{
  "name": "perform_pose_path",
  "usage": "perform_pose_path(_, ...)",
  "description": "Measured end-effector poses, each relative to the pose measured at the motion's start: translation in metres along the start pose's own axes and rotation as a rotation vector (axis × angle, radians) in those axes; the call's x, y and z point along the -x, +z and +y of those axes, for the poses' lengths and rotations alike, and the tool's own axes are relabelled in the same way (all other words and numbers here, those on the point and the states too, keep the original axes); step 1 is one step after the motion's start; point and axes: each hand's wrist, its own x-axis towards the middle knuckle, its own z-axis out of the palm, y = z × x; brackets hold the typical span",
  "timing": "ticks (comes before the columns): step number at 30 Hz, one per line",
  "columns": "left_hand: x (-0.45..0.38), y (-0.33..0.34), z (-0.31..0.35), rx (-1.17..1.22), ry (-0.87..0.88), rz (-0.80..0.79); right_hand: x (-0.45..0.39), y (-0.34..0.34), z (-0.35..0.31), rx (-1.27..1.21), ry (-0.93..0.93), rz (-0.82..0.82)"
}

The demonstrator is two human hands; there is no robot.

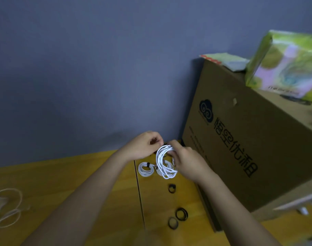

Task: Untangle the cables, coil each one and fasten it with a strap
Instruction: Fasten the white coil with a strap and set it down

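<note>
loose white cable [6,206] sprawls at the table's [63,183] left edge. left hand [142,146], fingers curled, pinches near the top of a white coil [165,161] held above the yellow wood. a strapped coil [146,169] lies flat just left of it. right hand [185,161] grips the coil's side. black strap loops [181,214] lie beside a cardboard box [240,148].

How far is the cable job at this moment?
Done: one strapped coil lies on the table. In hand: both hands, left and right, hold a white coil. Left: loose cables at the table's edge; three spare straps wait.
</note>
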Motion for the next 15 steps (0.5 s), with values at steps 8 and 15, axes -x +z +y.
perform_pose_path(8, 0.010, -0.026, 0.023, 0.297, -0.046, 0.040, -0.003, -0.023, -0.029, -0.033, -0.004, 0.052)
perform_pose_path(15, 0.026, -0.032, 0.035, 0.343, 0.066, 0.137, -0.006, -0.027, -0.046, -0.279, 0.084, 0.104)
